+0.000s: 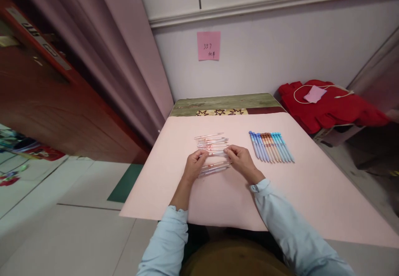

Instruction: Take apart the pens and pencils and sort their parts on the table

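My left hand [195,164] and my right hand [241,161] are closed on the two ends of one clear pen refill [217,154], held level just above the pink table cover [280,193]. Several more clear refills [212,141] lie in a loose pile right under and beyond my hands. To the right, a neat row of several blue and orange pens [270,146] lies side by side on the cover, apart from both hands.
The small table stands against a white wall bearing a pink sticky note [208,45]. A red cloth [327,107] with a white cable lies on a stand to the right. A dark wooden door [46,93] and curtain are at the left.
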Motion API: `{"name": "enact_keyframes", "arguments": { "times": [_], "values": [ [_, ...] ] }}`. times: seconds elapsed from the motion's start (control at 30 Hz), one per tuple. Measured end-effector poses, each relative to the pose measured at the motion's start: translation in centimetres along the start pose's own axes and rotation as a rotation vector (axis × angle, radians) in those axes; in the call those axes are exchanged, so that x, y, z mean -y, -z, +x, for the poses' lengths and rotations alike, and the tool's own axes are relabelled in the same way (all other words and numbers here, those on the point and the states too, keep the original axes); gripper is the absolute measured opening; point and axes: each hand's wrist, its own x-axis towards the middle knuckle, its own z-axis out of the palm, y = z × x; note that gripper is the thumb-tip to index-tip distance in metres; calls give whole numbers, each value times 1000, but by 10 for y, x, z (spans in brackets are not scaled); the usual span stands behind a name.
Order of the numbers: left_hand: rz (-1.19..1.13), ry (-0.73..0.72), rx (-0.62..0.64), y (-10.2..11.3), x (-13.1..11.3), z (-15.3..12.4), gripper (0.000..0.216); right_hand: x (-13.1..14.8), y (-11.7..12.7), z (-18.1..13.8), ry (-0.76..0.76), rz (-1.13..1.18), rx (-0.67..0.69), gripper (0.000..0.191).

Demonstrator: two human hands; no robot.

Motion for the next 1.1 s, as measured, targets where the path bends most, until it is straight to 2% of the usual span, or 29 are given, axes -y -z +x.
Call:
{"name": "enact_keyframes", "arguments": {
  "times": [0.1,0.23,0.37,0.47,0.57,0.67,0.87,1.1],
  "values": [
    [-10,3,-9,-1,1,0,29,-2,-3,1,46,67,-24,23],
    [-62,15,-28,0,3,1,23,-1,-3,1,60,98,-30,21],
    [-108,54,-8,1,4,1,24,1,0,0,72,48,-13,32],
    [-105,72,8,2,4,0,25,1,2,-2,42,-52,12,29],
    [-115,101,-3,1,3,1,26,1,0,-3,49,-62,4,35],
    [-134,120,-46,-1,3,3,25,0,-2,-2,86,-3,-31,23],
    [-130,101,-149,-1,6,4,24,-5,-2,1,88,55,-127,14],
    [-78,21,-119,0,12,3,27,-8,-5,0,25,-70,-160,22]
  ]
}}
